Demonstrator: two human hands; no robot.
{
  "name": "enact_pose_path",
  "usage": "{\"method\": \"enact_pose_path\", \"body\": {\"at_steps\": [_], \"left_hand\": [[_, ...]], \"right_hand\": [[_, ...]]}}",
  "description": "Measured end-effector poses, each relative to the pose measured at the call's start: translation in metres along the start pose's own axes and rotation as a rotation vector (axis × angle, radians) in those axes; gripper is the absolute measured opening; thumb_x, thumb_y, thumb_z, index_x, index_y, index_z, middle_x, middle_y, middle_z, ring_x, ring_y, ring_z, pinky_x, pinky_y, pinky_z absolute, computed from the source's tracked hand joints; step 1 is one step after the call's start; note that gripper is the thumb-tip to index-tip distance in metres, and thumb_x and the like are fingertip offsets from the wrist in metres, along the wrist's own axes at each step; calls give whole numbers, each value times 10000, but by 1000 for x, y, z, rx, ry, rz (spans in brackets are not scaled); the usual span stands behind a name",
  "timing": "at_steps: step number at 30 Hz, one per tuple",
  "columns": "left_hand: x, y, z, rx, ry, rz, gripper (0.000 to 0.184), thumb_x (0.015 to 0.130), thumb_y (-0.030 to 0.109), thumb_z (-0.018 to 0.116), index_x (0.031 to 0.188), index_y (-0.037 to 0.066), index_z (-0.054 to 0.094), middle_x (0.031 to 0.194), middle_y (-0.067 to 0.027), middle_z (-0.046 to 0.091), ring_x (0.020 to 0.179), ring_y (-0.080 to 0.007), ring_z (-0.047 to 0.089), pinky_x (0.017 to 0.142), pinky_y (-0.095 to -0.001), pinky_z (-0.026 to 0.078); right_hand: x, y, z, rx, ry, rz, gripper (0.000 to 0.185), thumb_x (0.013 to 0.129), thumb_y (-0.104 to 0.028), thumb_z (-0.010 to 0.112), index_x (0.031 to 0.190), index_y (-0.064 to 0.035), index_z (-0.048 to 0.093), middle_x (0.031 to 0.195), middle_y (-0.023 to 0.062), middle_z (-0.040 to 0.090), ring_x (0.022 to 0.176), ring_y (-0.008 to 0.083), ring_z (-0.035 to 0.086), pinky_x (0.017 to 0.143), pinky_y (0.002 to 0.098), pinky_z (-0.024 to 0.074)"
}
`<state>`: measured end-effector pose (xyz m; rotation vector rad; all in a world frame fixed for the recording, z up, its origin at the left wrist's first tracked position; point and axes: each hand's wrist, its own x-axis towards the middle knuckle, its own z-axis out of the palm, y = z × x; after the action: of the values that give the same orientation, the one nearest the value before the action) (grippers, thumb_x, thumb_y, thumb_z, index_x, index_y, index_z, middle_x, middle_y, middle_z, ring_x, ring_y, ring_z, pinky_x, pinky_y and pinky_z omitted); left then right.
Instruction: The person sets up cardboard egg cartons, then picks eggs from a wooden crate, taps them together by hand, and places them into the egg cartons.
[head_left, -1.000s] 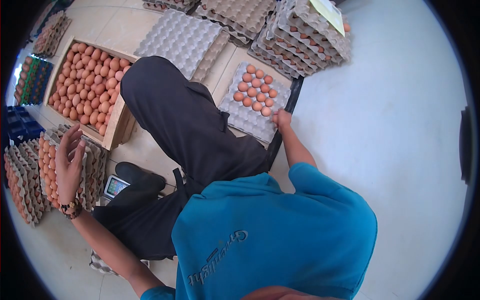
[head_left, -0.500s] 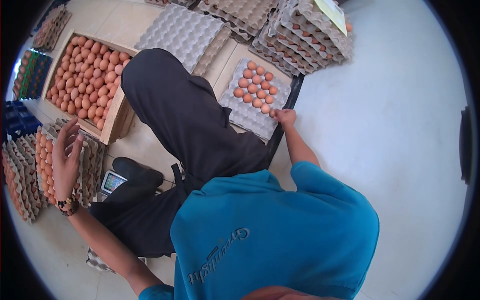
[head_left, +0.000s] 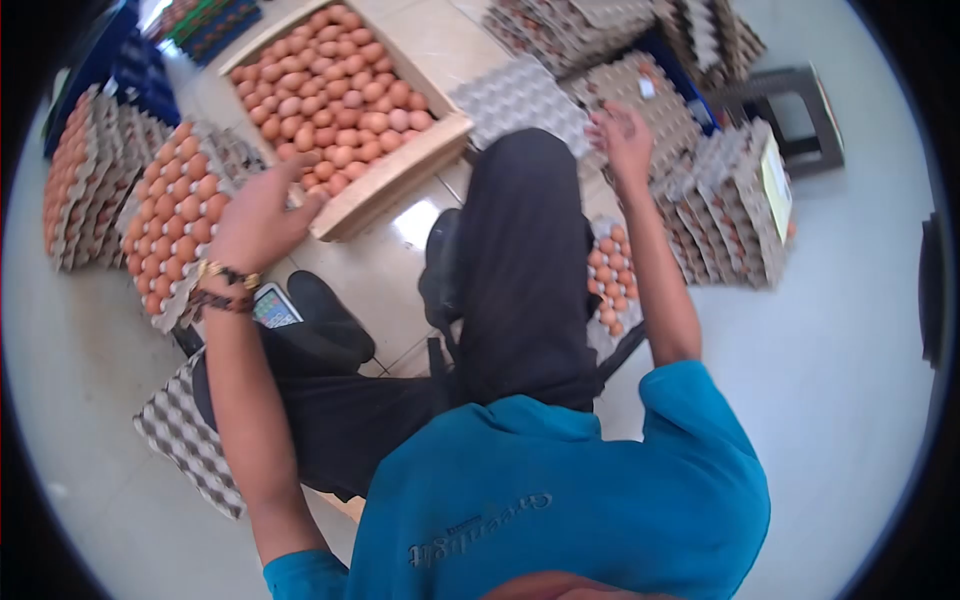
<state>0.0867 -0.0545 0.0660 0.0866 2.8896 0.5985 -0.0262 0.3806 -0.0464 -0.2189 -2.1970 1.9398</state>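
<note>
My left hand (head_left: 262, 215) is at the near-left corner of a wooden crate (head_left: 395, 178), with thumb and fingers apart. Its fingertips reach the brown eggs (head_left: 340, 95) heaped inside, and no egg shows in its grasp. My right hand (head_left: 626, 145) is raised beyond my knee, above the grey egg trays, fingers loosely spread and holding nothing visible. Below the right forearm, a partly filled egg tray (head_left: 600, 228) lies on the floor, half hidden by my leg. Several eggs (head_left: 615, 268) sit in its cups.
Stacked trays full of eggs (head_left: 180, 215) stand left of my left wrist. Another tall tray stack (head_left: 725, 215) is at the right, near a dark stool (head_left: 800, 110). Bare grey trays (head_left: 525, 105) lie behind my knee. A small device with a screen (head_left: 275, 306) is by my boot.
My left hand has moved from above the egg stack to the crate's corner. My right hand has left the eggs on the partly filled tray and moved forward. The camera view has turned.
</note>
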Motion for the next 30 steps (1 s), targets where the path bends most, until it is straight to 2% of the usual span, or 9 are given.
{"method": "enact_pose_path", "body": {"at_steps": [5, 9, 10, 12, 13, 16, 20, 23, 30], "left_hand": [[0, -6, 0, 123, -105, -136, 446, 857, 309, 625, 1234, 75, 574, 1062, -171, 667, 1011, -326, 640, 847, -420, 520], [0, -8, 7, 151, -69, -109, 402, 835, 310, 649, 1152, 70, 591, 979, -150, 675, 934, -307, 663, 783, -439, 531], [1, -7, 9, 171, -47, -103, 393, 827, 311, 658, 1130, 69, 594, 963, -147, 674, 912, -299, 667, 768, -440, 531], [0, -4, 18, 217, -12, -95, 376, 812, 314, 677, 1086, 67, 600, 929, -140, 672, 868, -283, 674, 738, -441, 533], [-3, 0, 26, 274, 84, -95, 359, 804, 314, 691, 1049, 65, 607, 912, -127, 672, 851, -257, 675, 728, -416, 528], [-7, 10, 26, 208, -3, -96, 310, 808, 282, 690, 1014, 57, 630, 924, -101, 656, 901, -242, 648, 756, -382, 498], [-9, 12, 31, 170, -61, -155, 249, 811, 222, 664, 1000, 63, 636, 931, -94, 654, 901, -238, 644, 749, -378, 478], [-11, 6, 33, 166, -54, -207, 215, 810, 172, 639, 1000, 70, 637, 923, -89, 650, 906, -232, 636, 747, -366, 460], [-16, 1, 24, 157, -40, -228, 247, 793, 131, 640, 1030, 62, 641, 880, -75, 630, 886, -219, 622, 745, -356, 448]], "right_hand": [[80, -77, 177, -240, -484, -365, 310, 849, -166, 654, 1113, -4, 630, 885, 132, 707, 774, 174, 681, 670, 289, 537], [107, -24, 311, -600, -834, -286, 528, 736, -410, 698, 1105, -34, 658, 933, 165, 704, 878, 267, 677, 807, 345, 535], [114, 4, 342, -725, -926, -249, 529, 760, -321, 732, 1177, -20, 609, 990, 144, 689, 806, 193, 654, 644, 305, 546], [126, 59, 392, -997, -1046, -307, 576, 713, -357, 756, 1149, -15, 603, 1152, 160, 626, 977, 230, 636, 734, 358, 560], [108, 47, 403, -959, -1064, -84, 619, 693, -372, 761, 1163, -11, 580, 1118, 171, 629, 1031, 281, 621, 859, 390, 528], [98, 81, 461, -1006, -989, -396, 760, 669, -355, 776, 1292, -42, 474, 1197, 232, 577, 1166, 376, 548, 993, 434, 460], [89, 85, 524, -989, -782, -495, 911, 653, -434, 755, 1421, -126, 374, 1321, 240, 497, 1194, 380, 535, 1017, 452, 444], [94, 92, 557, -922, -657, -107, 937, 662, -497, 705, 1458, -176, 330, 1407, 238, 420, 1224, 381, 521, 1024, 447, 437], [79, 85, 571, -998, -624, -120, 793, 713, -475, 644, 1408, -168, 419, 1345, 267, 486, 1295, 379, 456, 1029, 457, 427]]}}
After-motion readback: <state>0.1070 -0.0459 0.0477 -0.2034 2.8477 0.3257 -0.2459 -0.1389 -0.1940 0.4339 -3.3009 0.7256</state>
